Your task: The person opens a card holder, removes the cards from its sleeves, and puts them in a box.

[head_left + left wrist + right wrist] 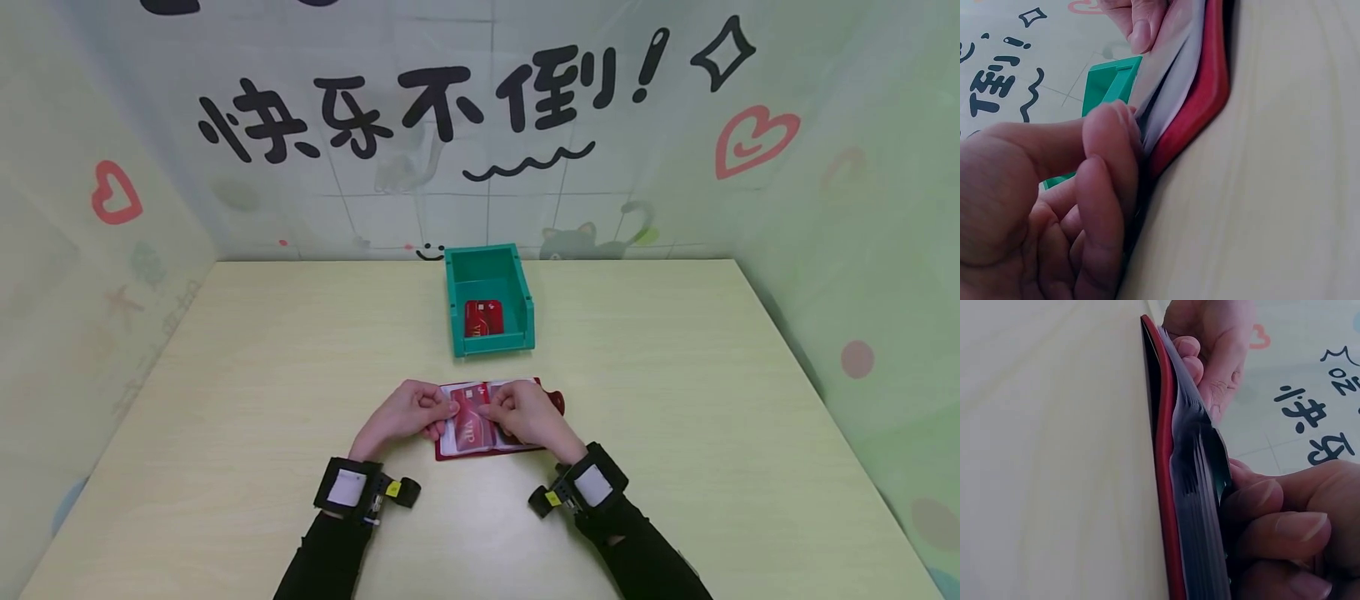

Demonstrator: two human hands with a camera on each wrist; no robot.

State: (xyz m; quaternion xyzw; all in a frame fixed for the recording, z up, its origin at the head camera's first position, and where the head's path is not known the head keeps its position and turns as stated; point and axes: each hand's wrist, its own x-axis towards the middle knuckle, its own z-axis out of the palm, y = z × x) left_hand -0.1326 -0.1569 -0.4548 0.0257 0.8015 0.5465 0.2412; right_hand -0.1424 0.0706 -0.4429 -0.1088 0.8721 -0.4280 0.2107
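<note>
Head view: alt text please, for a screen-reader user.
Two hands, left hand and right hand, pinch a red card in an open red card holder on a pale wooden table. Behind it, a green bin holds another red card.

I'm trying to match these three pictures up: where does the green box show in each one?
Head: green box stands at table centre, behind the red card holder.
Left wrist: a green corner peeks out behind the holder's pages.
Right wrist: not in it.
Shared landmark: the red card holder.

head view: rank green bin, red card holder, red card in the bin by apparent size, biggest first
1. green bin
2. red card holder, partly covered by both hands; looks close to the bin, so the top two are unsure
3. red card inside the bin, clearly smallest
</note>
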